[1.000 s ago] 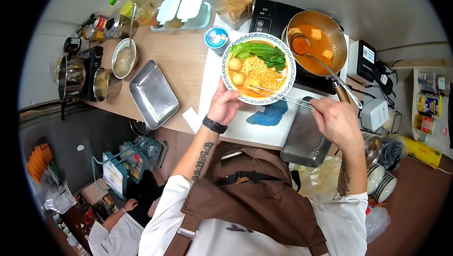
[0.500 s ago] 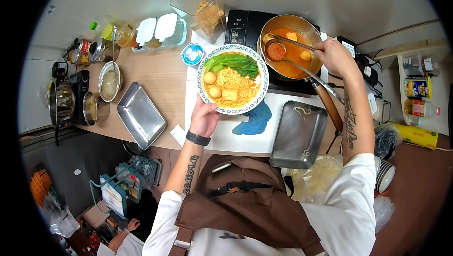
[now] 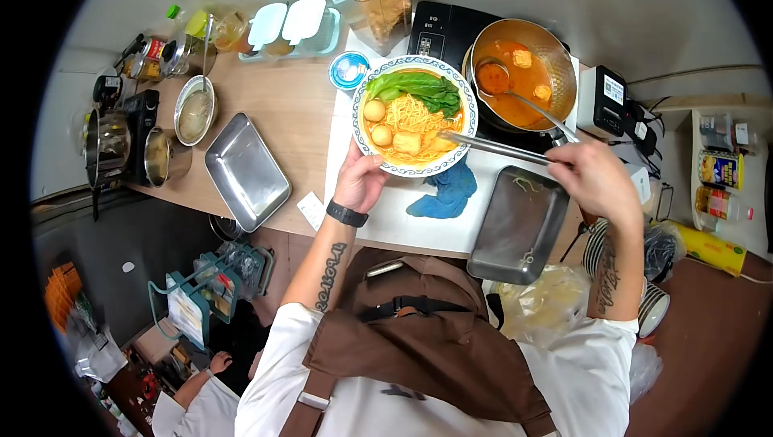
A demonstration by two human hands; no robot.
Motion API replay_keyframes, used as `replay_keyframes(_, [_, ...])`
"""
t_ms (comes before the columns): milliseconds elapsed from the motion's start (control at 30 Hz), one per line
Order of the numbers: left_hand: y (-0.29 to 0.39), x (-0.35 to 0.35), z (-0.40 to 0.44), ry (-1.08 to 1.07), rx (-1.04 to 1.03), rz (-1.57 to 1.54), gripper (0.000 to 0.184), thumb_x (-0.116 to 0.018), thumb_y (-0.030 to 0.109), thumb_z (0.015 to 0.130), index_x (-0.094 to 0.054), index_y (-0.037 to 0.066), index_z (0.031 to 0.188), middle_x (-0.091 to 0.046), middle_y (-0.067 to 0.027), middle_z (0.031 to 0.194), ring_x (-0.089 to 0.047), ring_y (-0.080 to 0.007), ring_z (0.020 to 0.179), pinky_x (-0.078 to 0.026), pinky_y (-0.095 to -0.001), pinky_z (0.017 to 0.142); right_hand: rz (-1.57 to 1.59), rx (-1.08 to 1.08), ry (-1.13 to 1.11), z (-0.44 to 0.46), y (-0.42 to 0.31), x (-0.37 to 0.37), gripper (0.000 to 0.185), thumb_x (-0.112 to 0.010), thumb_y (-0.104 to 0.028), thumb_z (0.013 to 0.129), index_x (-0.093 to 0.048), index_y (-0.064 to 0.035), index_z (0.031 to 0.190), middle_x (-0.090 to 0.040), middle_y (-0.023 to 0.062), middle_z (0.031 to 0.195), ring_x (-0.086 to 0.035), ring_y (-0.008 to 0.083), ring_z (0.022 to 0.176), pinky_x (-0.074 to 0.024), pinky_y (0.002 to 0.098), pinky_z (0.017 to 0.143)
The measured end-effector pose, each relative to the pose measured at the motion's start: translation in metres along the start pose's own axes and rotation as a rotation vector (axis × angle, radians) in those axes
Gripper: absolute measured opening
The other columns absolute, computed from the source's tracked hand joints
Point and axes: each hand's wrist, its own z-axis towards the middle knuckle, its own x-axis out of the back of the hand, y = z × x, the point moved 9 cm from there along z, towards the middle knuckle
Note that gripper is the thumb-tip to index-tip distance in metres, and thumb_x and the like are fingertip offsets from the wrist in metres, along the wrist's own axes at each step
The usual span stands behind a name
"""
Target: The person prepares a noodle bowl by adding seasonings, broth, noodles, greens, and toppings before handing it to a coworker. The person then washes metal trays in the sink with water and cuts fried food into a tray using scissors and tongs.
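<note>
My left hand [image 3: 361,181] is closed on the near-left rim of a patterned bowl [image 3: 360,138]. Inside it are noodles [image 3: 411,117], leafy greens [image 3: 412,88], two round balls and a fried tofu piece [image 3: 407,143] in orange broth. My right hand [image 3: 597,179] grips long metal tongs [image 3: 503,150], whose tips reach over the bowl's right side beside another orange-brown piece. Whether the tips still pinch it I cannot tell. Behind the tongs, a pot [image 3: 561,51] of orange soup holds tofu pieces and a resting ladle [image 3: 531,107].
The pot sits on a black induction cooker [image 3: 432,25]. A steel tray [image 3: 515,224] with stray noodles, a blue cloth [image 3: 447,190] and another steel tray [image 3: 248,171] lie on the counter. A blue-lidded tub [image 3: 349,71] stands near the bowl. Another person's hand [image 3: 220,362] shows lower left.
My right hand has swung the tongs from the pot down and left to the bowl, where another piece now shows at the tips. My left hand keeps hold of the bowl.
</note>
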Motion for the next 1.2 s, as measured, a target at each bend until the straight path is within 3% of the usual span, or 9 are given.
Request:
replay_keyframes(167, [0.0, 0.003, -0.003, -0.01, -0.008, 0.01, 0.077, -0.06, 0.002, 0.085, -0.028, 0.012, 0.155, -0.047, -0.0089, 0.147, -0.05, -0.0252, 0.131, -0.045, -0.0433, 0.107, 0.005, -0.034, 0.129, 0.002, 0.009, 0.032, 0.022, -0.065, -0.018, 0.086, -0.073, -0.0027, 0.099, -0.07, 0.0227, 0.089, -0.068, 0.0386, 0.086, -0.0535, 0.0455, 0.081])
replay_keyframes(267, [0.001, -0.002, -0.004, -0.033, -0.019, 0.008, 0.077, -0.059, 0.002, 0.085, -0.029, 0.012, 0.154, -0.047, -0.0091, 0.147, -0.05, -0.0258, 0.131, -0.044, -0.0436, 0.107, -0.203, -0.301, 0.238, 0.017, 0.064, 0.062, 0.027, -0.06, -0.02, 0.089, -0.073, -0.0004, 0.101, -0.071, 0.0231, 0.091, -0.069, 0.0381, 0.089, -0.0544, 0.0446, 0.085])
replay_keyframes(467, [-0.001, -0.006, -0.003, -0.037, -0.018, 0.007, 0.076, -0.059, 0.002, 0.085, -0.029, 0.012, 0.154, -0.047, -0.0087, 0.147, -0.049, -0.0258, 0.131, -0.043, -0.0443, 0.107, -0.295, -0.318, 0.261, 0.055, 0.128, 0.032, 0.028, -0.058, -0.02, 0.089, -0.074, -0.0019, 0.102, -0.071, 0.0237, 0.094, -0.069, 0.0397, 0.093, -0.054, 0.0461, 0.088])
replay_keyframes(600, [-0.002, -0.005, -0.002, -0.021, -0.014, 0.002, 0.078, -0.06, 0.002, 0.084, -0.028, 0.013, 0.155, -0.048, -0.0079, 0.146, -0.051, -0.0243, 0.129, -0.045, -0.0426, 0.104, -0.151, -0.311, 0.289, 0.019, 0.096, 0.053, 0.024, -0.061, -0.019, 0.089, -0.073, -0.0011, 0.1, -0.07, 0.0228, 0.091, -0.068, 0.0391, 0.087, -0.0539, 0.0451, 0.082])
replay_keyframes(700, [-0.002, -0.004, 0.002, -0.029, -0.022, 0.003, 0.079, -0.06, 0.002, 0.084, -0.028, 0.013, 0.155, -0.049, -0.0071, 0.145, -0.052, -0.023, 0.127, -0.046, -0.0405, 0.102, -0.011, -0.34, 0.112, -0.005, 0.055, 0.056, 0.023, -0.064, -0.019, 0.088, -0.073, -0.0005, 0.098, -0.07, 0.0224, 0.088, -0.068, 0.0385, 0.085, -0.054, 0.0444, 0.08])
replay_keyframes(800, [0.0, -0.007, 0.003, -0.031, -0.026, 0.002, 0.079, -0.06, 0.001, 0.083, -0.029, 0.013, 0.155, -0.049, -0.0073, 0.144, -0.053, -0.0233, 0.127, -0.047, -0.0403, 0.102, -0.049, -0.048, 0.164, -0.01, 0.019, 0.04, 0.021, -0.065, -0.018, 0.087, -0.073, -0.0008, 0.095, -0.069, 0.0217, 0.083, -0.068, 0.0381, 0.082, -0.0539, 0.0451, 0.079])
replay_keyframes(1033, [-0.001, -0.011, 0.001, -0.035, -0.016, 0.004, 0.078, -0.058, 0.001, 0.084, -0.029, 0.013, 0.155, -0.047, -0.0086, 0.146, -0.051, -0.0256, 0.13, -0.044, -0.0423, 0.106, -0.099, 0.03, 0.037, -0.002, 0.001, 0.024, 0.021, -0.065, -0.018, 0.085, -0.073, -0.0012, 0.094, -0.069, 0.0222, 0.084, -0.067, 0.039, 0.083, -0.0536, 0.0457, 0.081])
replay_keyframes(1133, [-0.001, -0.01, 0.0, -0.036, -0.027, 0.017, 0.078, -0.059, 0.002, 0.083, -0.029, 0.011, 0.154, -0.045, -0.0099, 0.149, -0.047, -0.0272, 0.134, -0.04, -0.0451, 0.112, -0.124, -0.248, 0.085, -0.01, 0.029, 0.067, 0.024, -0.064, -0.019, 0.086, -0.074, -0.0009, 0.097, -0.07, 0.0226, 0.089, -0.068, 0.0393, 0.087, -0.0537, 0.0453, 0.084])
replay_keyframes(1200, [-0.002, -0.009, -0.002, -0.037, -0.016, 0.027, 0.08, -0.061, 0.004, 0.082, -0.028, 0.009, 0.154, -0.041, -0.0106, 0.153, -0.043, -0.0286, 0.14, -0.035, -0.0475, 0.117, -0.381, -0.299, 0.213, -0.006, 0.062, 0.081, 0.025, -0.064, -0.02, 0.085, -0.074, -0.0006, 0.098, -0.071, 0.0211, 0.092, -0.068, 0.0384, 0.09, -0.0538, 0.045, 0.085])
